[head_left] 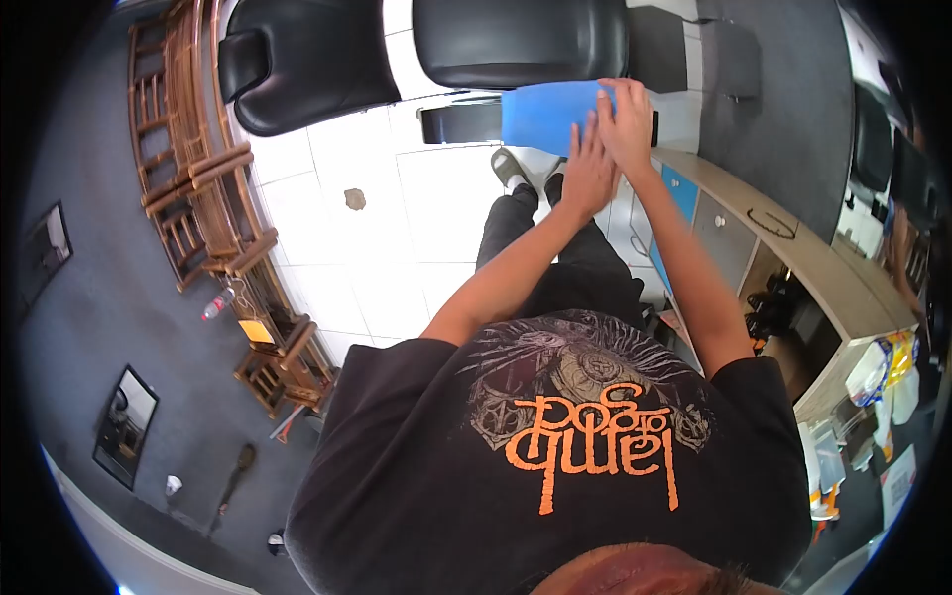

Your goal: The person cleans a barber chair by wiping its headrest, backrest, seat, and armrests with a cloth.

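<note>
A flat blue sheet or cloth [545,117] lies across a dark, narrow surface [461,124] in front of the black padded seat. My right hand [627,124] rests on the right end of the sheet, its fingers stretched out toward the far edge. Just left of it and closer to my body, my left hand [592,171] touches the near edge with its fingers extended. The two hands are side by side, and the palm undersides are hidden.
Black padded chairs [521,40] stand beyond the sheet. Bamboo furniture [208,188] lines the left. A wooden-topped cabinet [823,268] with drawers and an open shelf runs along my right. White floor tiles [426,208] show a brown patch [354,199]. My slippered foot [508,169] is below.
</note>
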### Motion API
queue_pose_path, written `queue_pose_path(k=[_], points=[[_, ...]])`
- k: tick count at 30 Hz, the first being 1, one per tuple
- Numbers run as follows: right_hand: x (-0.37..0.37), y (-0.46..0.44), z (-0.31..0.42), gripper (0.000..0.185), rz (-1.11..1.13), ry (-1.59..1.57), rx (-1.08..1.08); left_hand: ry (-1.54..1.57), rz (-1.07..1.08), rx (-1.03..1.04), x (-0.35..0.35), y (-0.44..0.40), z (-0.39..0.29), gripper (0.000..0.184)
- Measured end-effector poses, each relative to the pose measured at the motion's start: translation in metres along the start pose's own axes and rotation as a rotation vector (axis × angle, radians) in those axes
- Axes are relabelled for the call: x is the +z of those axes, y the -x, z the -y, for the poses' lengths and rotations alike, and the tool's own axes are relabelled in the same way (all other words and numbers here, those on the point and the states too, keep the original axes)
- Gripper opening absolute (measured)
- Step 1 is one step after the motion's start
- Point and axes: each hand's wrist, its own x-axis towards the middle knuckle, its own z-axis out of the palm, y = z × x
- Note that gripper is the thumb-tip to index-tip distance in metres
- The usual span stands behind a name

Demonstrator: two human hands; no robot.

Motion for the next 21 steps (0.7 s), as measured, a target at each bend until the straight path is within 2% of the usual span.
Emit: queue_pose_path(k=[1, 3, 4, 7, 9, 11, 13, 15, 17, 19, 21], points=[[0.011, -0.001, -0.005, 0.027, 0.065, 0.025, -0.06, 0.05, 0.043, 0.054, -0.004, 0.012, 0.001, 0.067], [0.035, 0.006, -0.02, 0.03, 0.19, 0.075, -0.169, 0.083, -0.003, -0.047, -0.032, 0.047, 0.002, 0.063], [0.041, 0.012, -0.024, 0.038, 0.167, 0.28, -0.272, 0.101, -0.022, -0.094, -0.045, 0.06, 0.01, 0.061], [0.036, 0.014, 0.0, 0.041, 0.073, 0.355, -0.318, 0.117, -0.42, -0.443, -0.059, 0.092, 0.068, 0.057], [0.043, 0.016, -0.004, 0.045, 0.101, 0.389, -0.297, 0.067, -0.624, -0.854, -0.079, 0.082, 0.107, 0.051], [0.041, 0.016, -0.001, 0.046, 0.123, 0.447, -0.283, 0.149, -0.765, -1.203, -0.095, 0.062, 0.155, 0.046], [0.045, 0.015, -0.004, 0.048, 0.111, 0.468, -0.291, 0.253, -0.718, -1.506, -0.112, 0.032, 0.2, 0.045], [0.046, 0.019, -0.007, 0.051, 0.112, 0.47, -0.305, 0.352, -0.616, -1.645, -0.123, 0.003, 0.226, 0.048], [0.043, 0.018, -0.008, 0.057, 0.114, 0.453, -0.34, 0.405, -0.463, -1.723, -0.124, -0.021, 0.237, 0.052], [0.039, 0.021, -0.006, 0.063, 0.173, 0.481, -0.336, 0.389, -0.409, -1.827, -0.129, -0.032, 0.228, 0.049], [0.036, 0.015, -0.001, 0.069, 0.199, 0.485, -0.355, 0.344, -0.495, -1.792, -0.136, -0.039, 0.217, 0.049]])
